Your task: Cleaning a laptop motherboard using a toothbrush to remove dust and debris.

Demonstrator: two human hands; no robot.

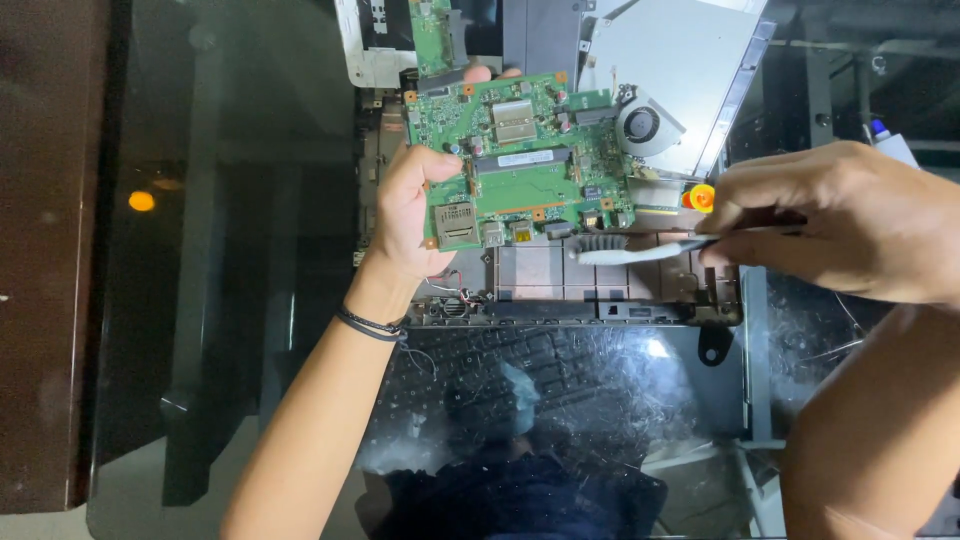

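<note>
Left hand (410,215) is gripping the green circuit board (520,165) by its left edge — thumb pressing on the top face near the card slot, fingertips curling round the far edge up by the top corner. I'm watching it holding the board tilted above the opened laptop base (590,285), which is lying on the glass worktop (200,300). A dark cord bracelet (370,324) is sitting on that wrist.

Right hand (830,225) is closing round the handle of a white toothbrush (640,250), fingers wrapped over it so the grip end is hidden. The brush is lying almost level, its long axis running left to right, with the bristled head pointing left and sitting just under the board's lower edge, close to the ports there. So the board is lying to the left of and slightly above the right hand, and the brush head is already nearly touching it; the right hand is the nearer one to that lower right corner, while the left is holding the opposite side.

An orange-and-yellow knob (699,197) is showing just beside the right thumb — I cannot tell what it belongs to. A small round fan (641,124) is sitting at the board's upper right, with a silver metal drive (680,60) lying behind it. Loose thin wires are trailing under the board near the left wrist.
</note>
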